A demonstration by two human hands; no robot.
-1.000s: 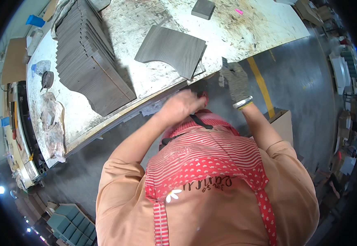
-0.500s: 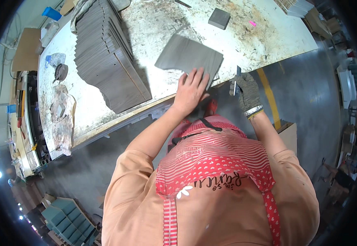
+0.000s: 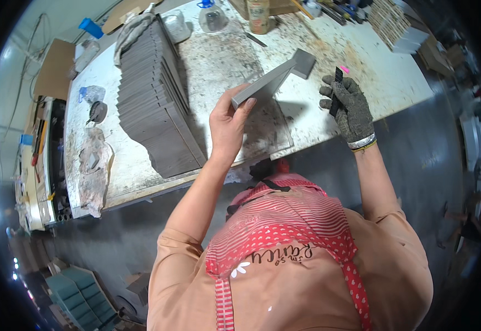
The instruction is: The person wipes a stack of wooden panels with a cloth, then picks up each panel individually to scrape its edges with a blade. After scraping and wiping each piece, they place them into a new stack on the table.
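Note:
My bare left hand grips one end of a grey wood-grain panel. The panel is raised off the white worktable and tilted on edge, so its narrow side faces up. My right hand, in a dark grey work glove, is closed round a narrow, dark, flat tool whose exact kind I cannot make out. Beyond the panel's far end lies a small grey block, partly overlapped by it. To the left of my left hand stands a long row of similar grey panels, packed upright face to face.
A clear jug, a bottle and several hand tools stand along the far side. A pink scrap lies past my right hand. Crumpled, stained sheeting covers the left end. The table's front edge runs close to my body.
My left hand has lifted the panel from lying flat on the table and tipped it on edge. My right hand has risen from beside the table edge to over the tabletop, still holding the tool.

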